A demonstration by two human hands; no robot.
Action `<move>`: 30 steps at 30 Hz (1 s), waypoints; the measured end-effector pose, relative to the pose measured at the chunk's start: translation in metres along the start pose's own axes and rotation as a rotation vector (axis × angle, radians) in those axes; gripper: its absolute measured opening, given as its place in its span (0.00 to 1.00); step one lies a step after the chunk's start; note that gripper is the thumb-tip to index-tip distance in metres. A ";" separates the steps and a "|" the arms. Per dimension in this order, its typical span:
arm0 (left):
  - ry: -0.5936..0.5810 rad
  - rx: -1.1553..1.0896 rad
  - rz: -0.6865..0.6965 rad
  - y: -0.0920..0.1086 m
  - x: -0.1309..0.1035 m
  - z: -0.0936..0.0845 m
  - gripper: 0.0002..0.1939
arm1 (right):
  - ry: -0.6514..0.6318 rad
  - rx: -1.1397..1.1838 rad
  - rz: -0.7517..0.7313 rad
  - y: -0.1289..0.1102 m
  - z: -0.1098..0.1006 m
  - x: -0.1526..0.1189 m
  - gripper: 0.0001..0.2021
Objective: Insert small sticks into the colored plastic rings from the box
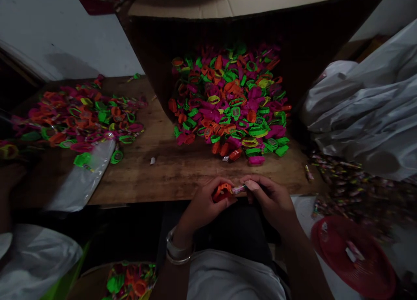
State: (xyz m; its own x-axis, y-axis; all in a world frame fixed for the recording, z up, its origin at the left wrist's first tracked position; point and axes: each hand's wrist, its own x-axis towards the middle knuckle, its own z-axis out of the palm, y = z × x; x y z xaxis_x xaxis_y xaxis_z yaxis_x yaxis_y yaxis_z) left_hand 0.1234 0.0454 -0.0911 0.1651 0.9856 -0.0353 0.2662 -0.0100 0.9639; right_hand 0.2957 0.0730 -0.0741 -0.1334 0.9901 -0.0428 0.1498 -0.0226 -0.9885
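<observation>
My left hand (208, 202) is closed around an orange plastic toy watch (223, 191) at the front edge of the wooden table (137, 180). Just to its right, the fingers of my right hand (265, 195) pinch the end of a small wrapped candy (239, 189). The candy's other end meets the orange watch; whether it passes into the band is too small to tell. Beyond my hands, a large pile of green, pink, orange and yellow toy watches (236, 111) spills from an open cardboard box (182, 6).
Another watch pile (81, 115) and a clear plastic bag (86, 174) lie left, near a person's arm (6, 191). Many wrapped candies (361, 195), a red basket (384, 265) and white sacks (368, 104) are right. More watches (130, 282) sit below the table.
</observation>
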 end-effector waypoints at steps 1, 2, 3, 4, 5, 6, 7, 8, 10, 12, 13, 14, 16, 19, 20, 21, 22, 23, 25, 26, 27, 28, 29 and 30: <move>-0.009 0.018 -0.001 0.000 0.000 0.000 0.12 | 0.011 -0.010 -0.008 0.002 0.000 -0.001 0.11; -0.014 0.028 -0.003 0.001 0.000 0.000 0.13 | 0.024 -0.026 -0.018 0.003 0.000 -0.002 0.11; -0.017 0.029 -0.006 0.001 0.000 0.000 0.13 | 0.041 -0.048 -0.031 0.005 0.000 -0.003 0.11; -0.018 0.023 -0.008 0.002 0.001 0.000 0.12 | 0.062 -0.074 -0.046 0.007 0.001 -0.004 0.11; -0.016 0.012 -0.009 0.002 0.001 0.000 0.11 | 0.083 -0.103 -0.064 0.008 0.002 -0.006 0.11; -0.010 -0.003 -0.008 0.003 0.001 -0.001 0.10 | 0.102 -0.133 -0.087 0.009 0.004 -0.008 0.10; 0.000 -0.021 -0.006 0.003 0.001 0.000 0.09 | 0.119 -0.164 -0.112 0.010 0.005 -0.010 0.10; 0.012 -0.041 -0.003 0.003 0.001 0.001 0.08 | 0.133 -0.196 -0.140 0.010 0.007 -0.012 0.10; 0.051 -0.089 0.003 0.001 0.000 0.007 0.08 | 0.160 -0.266 -0.201 0.011 0.010 -0.015 0.11; 0.096 -0.152 -0.014 -0.005 -0.001 0.018 0.09 | 0.194 -0.325 -0.249 0.011 0.011 -0.015 0.11; 0.110 -0.191 -0.032 -0.008 0.000 0.023 0.09 | 0.204 -0.342 -0.256 0.012 0.011 -0.014 0.11; 0.107 -0.233 -0.054 -0.012 0.003 0.026 0.09 | 0.200 -0.341 -0.244 0.014 0.011 -0.012 0.11; 0.098 -0.352 -0.102 -0.019 0.012 0.022 0.10 | 0.146 -0.261 -0.168 0.018 0.007 -0.007 0.10; 0.246 -0.540 -0.105 -0.022 0.031 -0.023 0.15 | 0.082 -0.073 -0.055 0.024 -0.005 0.000 0.18; 0.337 -0.575 -0.072 -0.020 0.036 -0.047 0.19 | 0.092 -0.032 -0.043 0.025 -0.010 0.002 0.20; 0.400 -0.602 -0.037 -0.018 0.040 -0.072 0.24 | 0.111 -0.010 -0.038 0.026 -0.014 0.002 0.21; 0.485 -0.644 0.020 -0.016 0.042 -0.096 0.30 | 0.132 -0.003 -0.035 0.027 -0.018 0.003 0.20; 0.613 -0.760 0.072 -0.014 0.042 -0.116 0.33 | 0.146 -0.002 -0.031 0.027 -0.022 0.003 0.19; 0.774 -0.828 0.073 -0.017 0.043 -0.142 0.32 | 0.149 -0.019 -0.018 0.028 -0.027 0.001 0.18; 0.810 -0.753 0.026 -0.021 0.045 -0.147 0.29 | 0.134 -0.039 -0.012 0.029 -0.029 0.000 0.18; 0.809 -0.600 -0.042 -0.027 0.048 -0.146 0.25 | 0.115 -0.066 -0.007 0.031 -0.031 0.000 0.18; 0.787 -0.416 -0.113 -0.034 0.054 -0.142 0.22 | 0.096 -0.099 -0.004 0.034 -0.034 -0.001 0.18; 0.759 -0.238 -0.173 -0.042 0.062 -0.136 0.20 | 0.084 -0.138 -0.002 0.037 -0.038 -0.001 0.18; 0.740 -0.091 -0.214 -0.049 0.071 -0.129 0.17 | 0.079 -0.186 -0.001 0.041 -0.044 0.000 0.18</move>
State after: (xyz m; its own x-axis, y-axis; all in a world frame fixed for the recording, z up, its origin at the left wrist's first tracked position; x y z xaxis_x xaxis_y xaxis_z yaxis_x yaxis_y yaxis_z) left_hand 0.0001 0.1379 -0.1071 -0.5668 0.8210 -0.0685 0.1366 0.1757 0.9749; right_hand 0.3451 0.0784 -0.1086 -0.0572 0.9981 -0.0227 0.3286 -0.0026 -0.9445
